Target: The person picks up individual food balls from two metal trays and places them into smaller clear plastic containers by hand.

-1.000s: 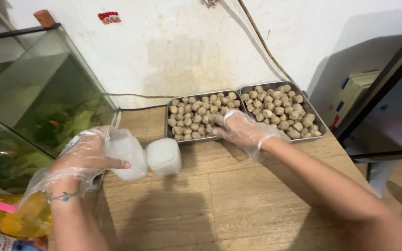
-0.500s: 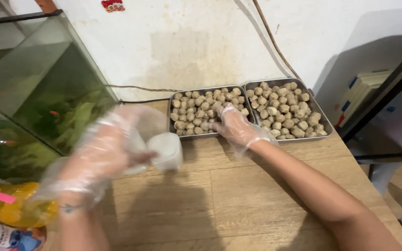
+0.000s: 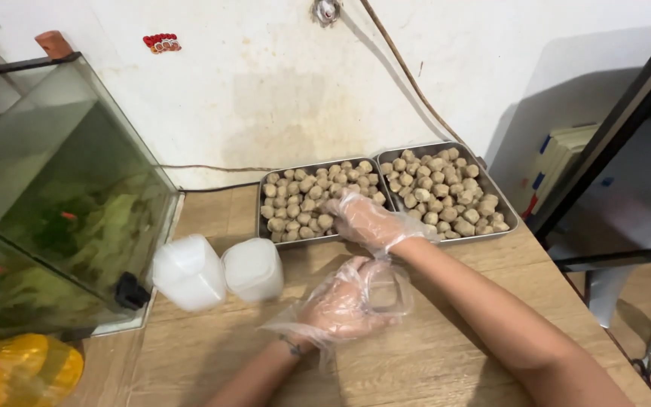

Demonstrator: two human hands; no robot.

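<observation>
Both my hands wear loose clear plastic gloves. My right hand [image 3: 367,220] reaches into the front right corner of the left metal tray [image 3: 264,226], fingers curled among the brown meatballs [image 3: 303,203]; whether it grips any is hidden. My left hand [image 3: 337,307] rests on the wooden table [image 3: 453,354] just below the right wrist and holds a small clear plastic cup [image 3: 388,290], tilted toward the tray. A second metal tray [image 3: 508,226] full of meatballs [image 3: 446,188] sits to the right, touching the first.
Two stacks of white plastic containers [image 3: 188,273] [image 3: 254,267] lie on their sides left of my hands. A glass fish tank [image 3: 62,203] fills the left side. A yellow bottle [image 3: 24,369] lies at the bottom left. A white wall is behind the trays.
My left hand left the white container stacks and moved right to the table's middle, now holding a clear cup. My right hand stays at the left tray.
</observation>
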